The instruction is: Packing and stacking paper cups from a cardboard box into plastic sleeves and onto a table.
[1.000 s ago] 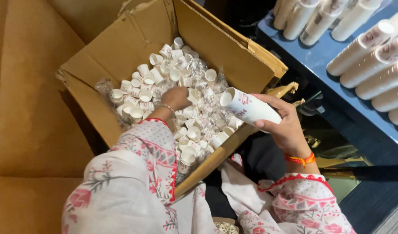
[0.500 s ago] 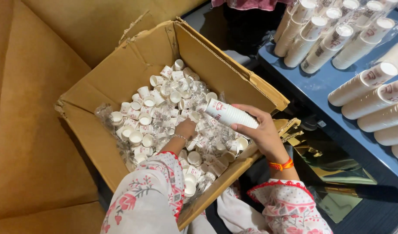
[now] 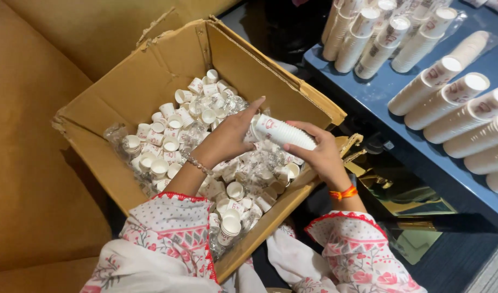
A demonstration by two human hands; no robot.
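Right hand (image 3: 322, 154) grips the cup stack (image 3: 284, 133) over the box (image 3: 151, 70); left hand (image 3: 230, 135) pinches its open end. Finished stacks (image 3: 449, 92) lie at two o'clock; loose cups (image 3: 167, 144) remain aplenty.
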